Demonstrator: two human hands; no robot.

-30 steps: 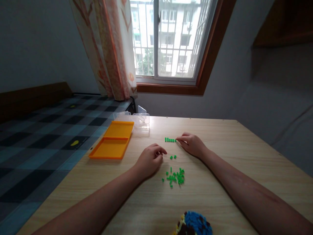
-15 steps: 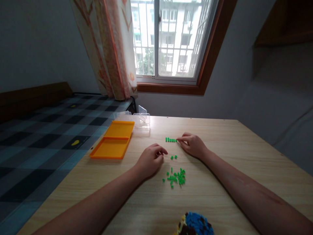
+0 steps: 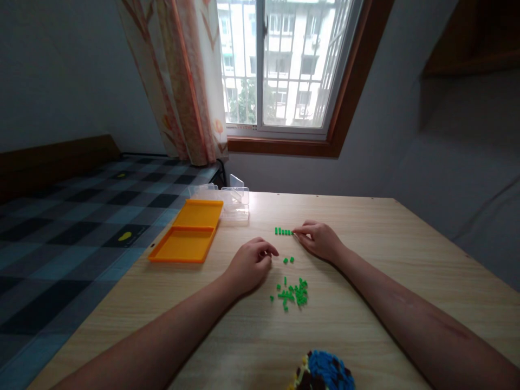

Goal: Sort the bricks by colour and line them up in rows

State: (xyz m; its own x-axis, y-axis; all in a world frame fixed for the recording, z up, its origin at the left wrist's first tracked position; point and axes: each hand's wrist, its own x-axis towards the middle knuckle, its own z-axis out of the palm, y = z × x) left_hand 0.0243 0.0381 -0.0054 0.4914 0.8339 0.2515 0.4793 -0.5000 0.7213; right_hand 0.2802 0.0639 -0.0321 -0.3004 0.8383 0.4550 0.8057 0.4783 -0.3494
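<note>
A short row of small green blocks [image 3: 283, 232] lies on the wooden table [image 3: 365, 303]. My right hand [image 3: 320, 240] rests beside the row's right end, thumb and forefinger pinched together at the last block. My left hand [image 3: 248, 265] lies on the table with its fingers curled in, nothing visible inside them. Two loose green blocks [image 3: 288, 260] sit between my hands. A scattered pile of green blocks [image 3: 291, 294] lies nearer to me, just right of my left wrist.
An open orange case [image 3: 188, 232] lies at the table's left edge, with a clear plastic box [image 3: 231, 202] behind it. A blue and dark bumpy block model [image 3: 323, 371] sits at the near edge. A checkered bed lies to the left, a window ahead.
</note>
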